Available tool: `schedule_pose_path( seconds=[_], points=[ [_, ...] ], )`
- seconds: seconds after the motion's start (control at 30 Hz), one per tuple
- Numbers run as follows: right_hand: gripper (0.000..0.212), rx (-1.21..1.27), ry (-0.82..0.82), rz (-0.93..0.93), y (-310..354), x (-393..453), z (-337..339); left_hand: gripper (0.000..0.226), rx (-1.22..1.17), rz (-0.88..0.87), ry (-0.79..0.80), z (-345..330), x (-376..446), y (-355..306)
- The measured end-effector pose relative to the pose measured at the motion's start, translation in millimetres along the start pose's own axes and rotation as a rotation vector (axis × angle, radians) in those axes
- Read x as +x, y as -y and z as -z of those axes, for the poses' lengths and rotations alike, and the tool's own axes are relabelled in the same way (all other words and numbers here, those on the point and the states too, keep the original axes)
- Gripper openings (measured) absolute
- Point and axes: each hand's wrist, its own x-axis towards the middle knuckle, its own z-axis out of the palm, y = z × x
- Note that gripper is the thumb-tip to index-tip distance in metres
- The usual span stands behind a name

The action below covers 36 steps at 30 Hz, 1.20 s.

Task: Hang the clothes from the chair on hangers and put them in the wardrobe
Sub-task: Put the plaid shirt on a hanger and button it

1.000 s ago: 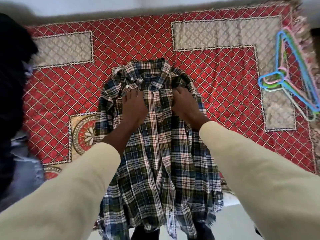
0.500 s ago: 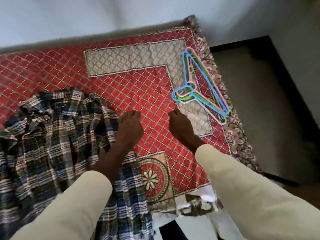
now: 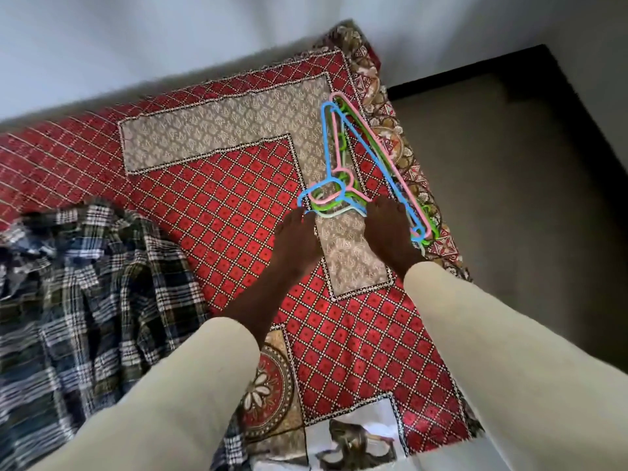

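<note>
The plaid shirt [image 3: 85, 294] is lying crumpled on the left of the bed [image 3: 217, 205], spread over its red patterned cover. The left hand [image 3: 295, 239] is reaching out flat, fingertips just touching the hook end of the hangers [image 3: 356, 171], its grip loose and holding nothing. The right hand [image 3: 390, 232] is lying over the hangers' lower bars; I cannot tell whether its grip is closing.

Shirt [image 3: 85, 300] left on bedspread [image 3: 221, 198], hangers [image 3: 356, 171] right, well apart.
</note>
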Motion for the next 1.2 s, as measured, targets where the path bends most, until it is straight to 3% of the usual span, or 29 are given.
schedule_pose_path(
  seconds=[0.13,0.33,0.47,0.6,0.73,0.83,0.97,1.13,1.2],
  points=[
    [0.02,0.09,-0.035,0.014,-3.7,3.3,-4.2,0.059,-0.011,0.016,-0.01,1.6,1.7,2.5],
    [0.021,0.232,-0.22,0.031,-9.6,-0.6,12.4,0.055,-0.083,0.031,-0.303,10.1,-6.3,7.4],
    [0.027,0.248,-0.37,0.039,0.2,-4.0,38.6,0.052,-0.131,0.127,-0.41,24.5,-17.3,19.5],
    [0.029,0.31,-0.453,0.179,30.0,-7.3,66.9,0.051,-0.209,0.236,-0.424,51.1,-34.2,40.5],
    [0.025,0.437,-0.424,0.168,92.8,-7.3,96.9,0.067,-0.242,0.376,-0.482,89.3,-60.8,88.5],
    [0.024,0.566,-0.329,0.178,146.9,-6.8,101.2,0.076,-0.199,0.393,-0.637,114.7,-88.4,139.0],
    [0.022,0.954,0.108,0.113,237.9,-18.9,113.3,0.066,-0.128,0.314,-0.721,146.1,-128.9,223.8],
    [0.018,0.937,0.434,0.144,351.9,-34.1,120.8,0.053,-0.076,0.296,-0.513,174.9,-174.1,324.2],
    [0.013,0.949,0.413,0.103,401.5,-41.7,116.8,0.052,-0.017,0.321,-0.568,182.2,-193.0,359.5]
  ],
)
